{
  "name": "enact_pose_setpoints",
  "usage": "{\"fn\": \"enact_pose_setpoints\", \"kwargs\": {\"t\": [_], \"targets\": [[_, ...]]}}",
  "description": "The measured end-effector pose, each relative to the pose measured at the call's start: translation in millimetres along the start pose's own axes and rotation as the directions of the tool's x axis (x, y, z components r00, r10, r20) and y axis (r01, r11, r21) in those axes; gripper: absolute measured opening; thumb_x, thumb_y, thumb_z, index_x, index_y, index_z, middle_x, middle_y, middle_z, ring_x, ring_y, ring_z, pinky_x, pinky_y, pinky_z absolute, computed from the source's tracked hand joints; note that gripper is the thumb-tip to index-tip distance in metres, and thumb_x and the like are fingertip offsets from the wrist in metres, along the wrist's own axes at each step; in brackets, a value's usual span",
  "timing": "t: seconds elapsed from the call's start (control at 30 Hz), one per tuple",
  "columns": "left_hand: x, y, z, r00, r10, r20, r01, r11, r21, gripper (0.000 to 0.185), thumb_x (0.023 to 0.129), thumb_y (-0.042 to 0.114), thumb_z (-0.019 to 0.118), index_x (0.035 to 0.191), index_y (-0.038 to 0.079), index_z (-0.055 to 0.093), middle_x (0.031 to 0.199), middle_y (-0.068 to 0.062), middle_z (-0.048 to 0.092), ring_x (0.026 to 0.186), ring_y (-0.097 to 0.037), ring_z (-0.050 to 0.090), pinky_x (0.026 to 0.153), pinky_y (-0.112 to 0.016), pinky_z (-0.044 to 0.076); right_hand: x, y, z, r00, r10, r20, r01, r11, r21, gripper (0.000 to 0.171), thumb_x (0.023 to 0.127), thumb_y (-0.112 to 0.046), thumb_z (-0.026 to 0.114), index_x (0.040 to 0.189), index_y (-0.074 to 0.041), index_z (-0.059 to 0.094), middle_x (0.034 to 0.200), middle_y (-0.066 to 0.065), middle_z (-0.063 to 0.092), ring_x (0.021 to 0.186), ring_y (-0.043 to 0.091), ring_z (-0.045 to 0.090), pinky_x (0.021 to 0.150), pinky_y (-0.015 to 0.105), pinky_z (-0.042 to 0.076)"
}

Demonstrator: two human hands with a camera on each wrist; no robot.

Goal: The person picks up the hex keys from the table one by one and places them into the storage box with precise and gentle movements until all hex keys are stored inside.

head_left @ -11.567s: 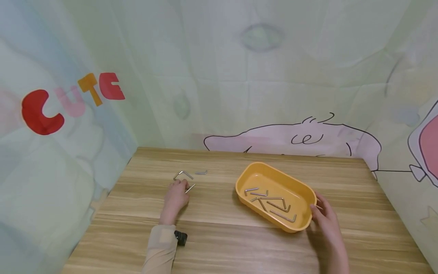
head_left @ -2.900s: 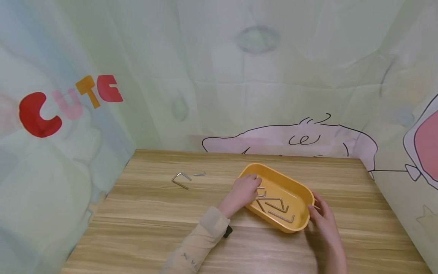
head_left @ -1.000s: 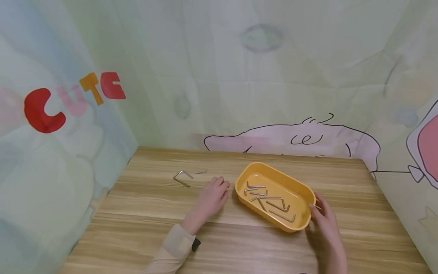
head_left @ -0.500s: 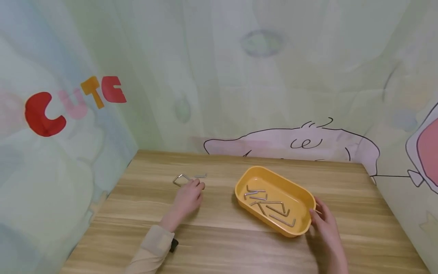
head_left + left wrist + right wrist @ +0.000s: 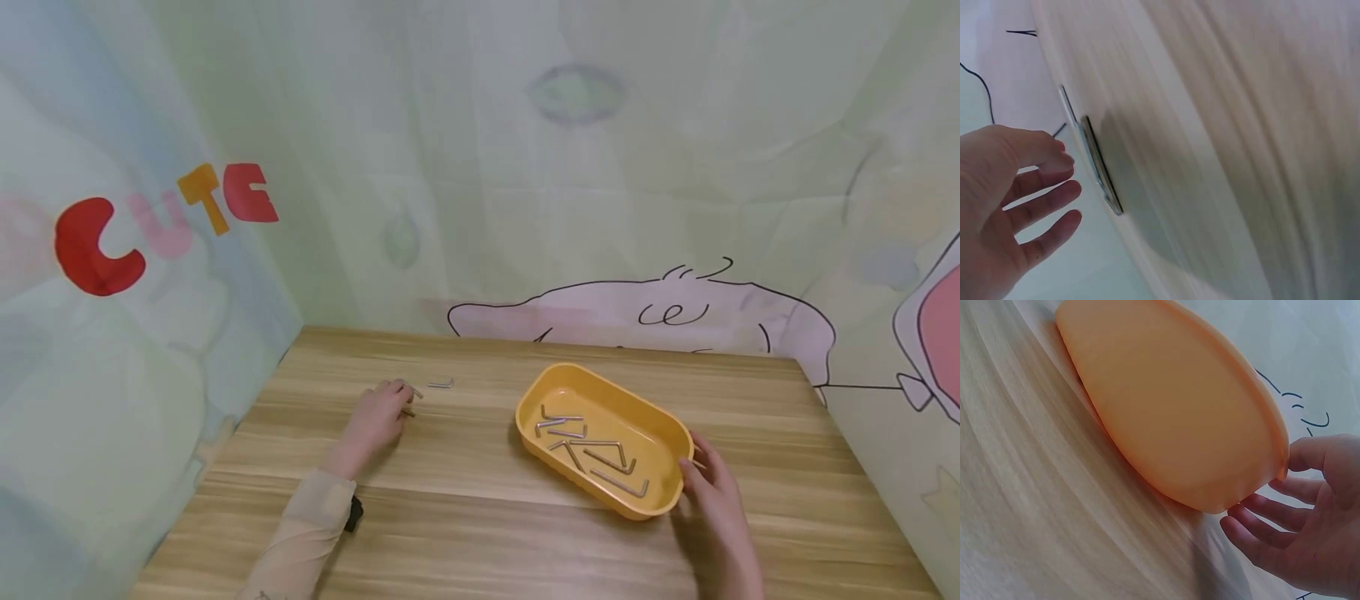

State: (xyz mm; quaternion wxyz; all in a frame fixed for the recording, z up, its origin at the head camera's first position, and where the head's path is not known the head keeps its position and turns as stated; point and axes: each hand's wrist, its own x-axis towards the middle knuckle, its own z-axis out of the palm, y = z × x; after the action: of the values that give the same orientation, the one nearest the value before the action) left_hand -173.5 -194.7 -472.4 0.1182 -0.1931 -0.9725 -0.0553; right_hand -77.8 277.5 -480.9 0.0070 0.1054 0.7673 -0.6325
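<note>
Now your left hand [image 5: 377, 414] hovers with fingers spread, nothing gripped, over the hex keys [image 5: 1099, 165] lying flat on the table [image 5: 480, 533] just beyond your fingertips. Pinch one by its long leg, lifting cleanly. Your right hand [image 5: 712, 487] rests relaxed, steadying the orange tray [image 5: 675, 433].

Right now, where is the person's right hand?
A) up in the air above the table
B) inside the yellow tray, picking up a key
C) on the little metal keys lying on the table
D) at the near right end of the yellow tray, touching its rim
D: the right hand rests at the near right end of the yellow tray, with its thumb against the rim, while the left hand is over at the loose metal keys on the table.
</note>
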Motion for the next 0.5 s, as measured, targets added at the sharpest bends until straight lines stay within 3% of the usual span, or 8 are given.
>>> {"fn": "enact_pose_setpoints", "kwargs": {"t": [0.23,0.5], "targets": [[5.7,-14.0,4.0,0.998,0.017,0.053,-0.02,0.999,0.041,0.02,0.075,-0.003,0.071,0.09,0.007,0.062,0.101,-0.011,0.066,0.093,-0.03,0.062,0.076,-0.052,0.053,-1,-1,-1,1.0,0.0,0.004,0.0,1.0,-0.004,0.058,0.102,-0.025,0.044,0.152,-0.006,0.021,0.144,0.018,0.034,0.102,-0.014,0.048,0.082,0.005,0.043],[8.0,-24.4,14.0,0.998,0.047,0.041,-0.049,0.997,0.052,0.018,0.076,0.0,0.072,0.088,0.008,0.061,0.1,-0.01,0.067,0.092,-0.03,0.063,0.081,-0.057,0.052,-1,-1,-1,1.0,0.015,0.008,-0.015,1.0,-0.006,0.058,0.102,-0.026,0.042,0.153,-0.007,0.019,0.147,0.02,0.033,0.101,-0.015,0.046,0.082,0.005,0.042]]}}
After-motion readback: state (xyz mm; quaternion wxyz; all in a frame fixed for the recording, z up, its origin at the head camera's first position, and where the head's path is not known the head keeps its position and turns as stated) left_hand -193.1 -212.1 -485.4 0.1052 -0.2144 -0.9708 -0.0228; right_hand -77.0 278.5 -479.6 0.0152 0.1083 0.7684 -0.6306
